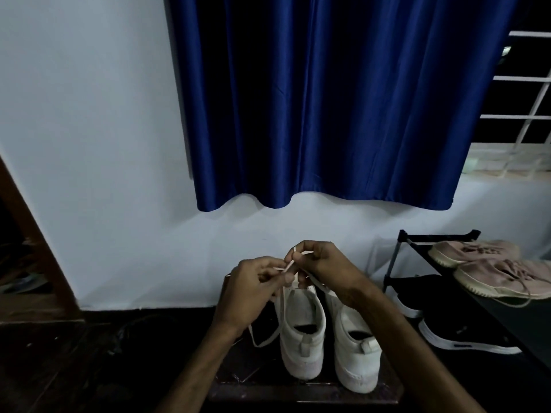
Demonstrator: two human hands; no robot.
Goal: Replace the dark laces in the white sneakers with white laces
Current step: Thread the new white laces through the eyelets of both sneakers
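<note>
1. White sneakers (301,338), two, are standing just below the hands on a dark floor (89,368).
2. Left hand (250,283) and right hand (323,263) are both pinching one white lace (319,283).
3. One blue curtain (328,99) is hanging above the hands.

Glossy satin-like blue curtain (325,99), matt white sneakers (302,332), smooth painted wall (89,144)
</note>
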